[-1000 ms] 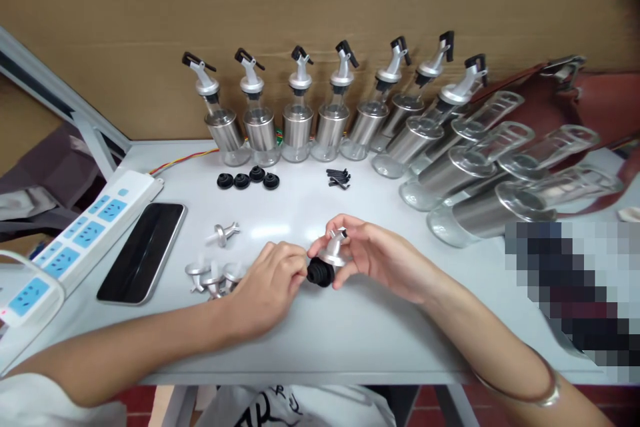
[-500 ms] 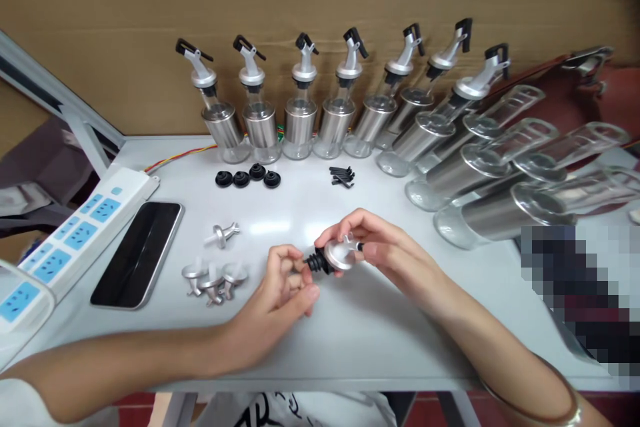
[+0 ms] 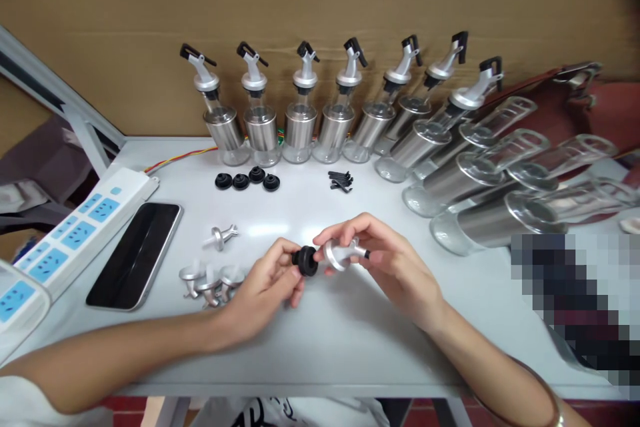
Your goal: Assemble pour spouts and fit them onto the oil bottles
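Near the middle of the table, my left hand pinches a black ribbed stopper between thumb and fingers. Just right of it, my right hand grips a silver pourer spout with a small black tip. A narrow gap shows between stopper and spout. Several silver spouts lie left of my left hand. Beyond my hands sit several black stoppers and a small pile of black levers.
Bottles with fitted spouts line the back; glass bottles without spouts stand at right. A phone and a power strip lie at left. A brown bag is behind the right bottles, above a pixelated area.
The black stopper, earlier against the silver spout, is now apart from it in my left hand. My right hand has the spout turned slightly.
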Demonstrator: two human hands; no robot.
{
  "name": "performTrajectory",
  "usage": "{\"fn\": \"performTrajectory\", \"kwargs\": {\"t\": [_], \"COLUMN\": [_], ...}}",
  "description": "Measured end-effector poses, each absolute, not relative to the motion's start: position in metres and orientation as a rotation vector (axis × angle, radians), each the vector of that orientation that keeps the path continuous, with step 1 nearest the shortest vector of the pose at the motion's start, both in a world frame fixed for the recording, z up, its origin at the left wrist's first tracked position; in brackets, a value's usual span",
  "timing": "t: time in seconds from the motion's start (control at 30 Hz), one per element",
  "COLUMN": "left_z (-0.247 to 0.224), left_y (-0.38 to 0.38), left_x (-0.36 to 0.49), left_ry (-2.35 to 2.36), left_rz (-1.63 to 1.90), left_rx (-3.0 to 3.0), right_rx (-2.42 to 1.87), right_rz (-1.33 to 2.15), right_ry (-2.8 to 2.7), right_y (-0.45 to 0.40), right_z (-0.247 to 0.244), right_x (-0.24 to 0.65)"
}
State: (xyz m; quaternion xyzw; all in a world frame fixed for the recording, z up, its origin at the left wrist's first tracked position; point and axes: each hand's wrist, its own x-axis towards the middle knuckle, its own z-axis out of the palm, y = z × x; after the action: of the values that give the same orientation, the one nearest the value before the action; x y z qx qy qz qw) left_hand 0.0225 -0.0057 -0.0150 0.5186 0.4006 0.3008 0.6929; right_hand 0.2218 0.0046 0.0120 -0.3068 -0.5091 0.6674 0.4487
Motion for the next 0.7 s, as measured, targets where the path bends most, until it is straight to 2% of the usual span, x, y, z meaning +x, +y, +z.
{"fn": "performTrajectory", "kwargs": {"t": [0.2, 0.7], "left_z": [-0.0140, -0.0135], "left_y": [-0.0052, -0.0077], "left_x": [0.0230, 0.0194], "left_ry": [0.899, 0.847], "left_rz": [0.685, 0.638], "left_rx": [1.159, 1.192], "right_rx": [-0.842, -0.807], "right_rz": [1.494, 1.463], "right_ry": [-1.249, -1.699], "right_y": [0.0014, -0.0036], "right_z": [0.0114, 0.0190], "right_x": [0.2220, 0.2190]}}
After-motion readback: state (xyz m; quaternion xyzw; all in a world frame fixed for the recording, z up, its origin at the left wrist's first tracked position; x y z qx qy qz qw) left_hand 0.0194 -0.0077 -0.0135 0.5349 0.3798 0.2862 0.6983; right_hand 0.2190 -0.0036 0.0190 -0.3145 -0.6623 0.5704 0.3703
